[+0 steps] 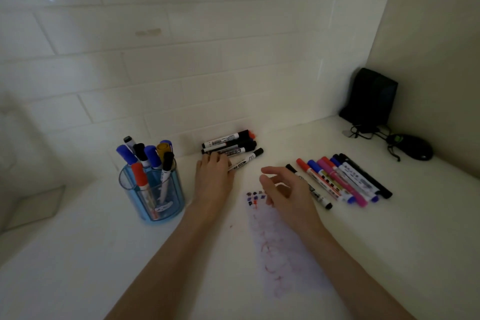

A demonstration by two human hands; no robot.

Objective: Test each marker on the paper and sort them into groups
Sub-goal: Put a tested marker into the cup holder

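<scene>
Fingers [217, 159] of the left hand [214, 179] lie close together over the near end of a black-capped marker [248, 158] at the edge of the pile [228, 143] by the wall [181, 73]; whether they pinch it or only rest on it I cannot tell. Over the far end of the paper [283, 249] hovers the right hand [288, 191], its fingers [272, 171] loosely curled and apart, holding nothing that shows.

From the head view, the one view given, the markers sit in three places: upright in the blue cup [176, 197] on the left; in the pile; and side by side in a row [342, 179] right of the paper. Small test marks [255, 197] crowd the paper's far end; faint red scrawls run lower down. A black pouch [371, 96] and a dark mouse [413, 148] sit in the far right corner.

Each marker looks light, stiff and smooth (round too, so likely to roll); I would take it mid-barrel between thumb and two fingers, the other hand pulling the cap. The paper seems thin and may slide unless pressed down.

Barcodes and print run along several barrels, and a white sticker is on the cup; none of it can be read.
</scene>
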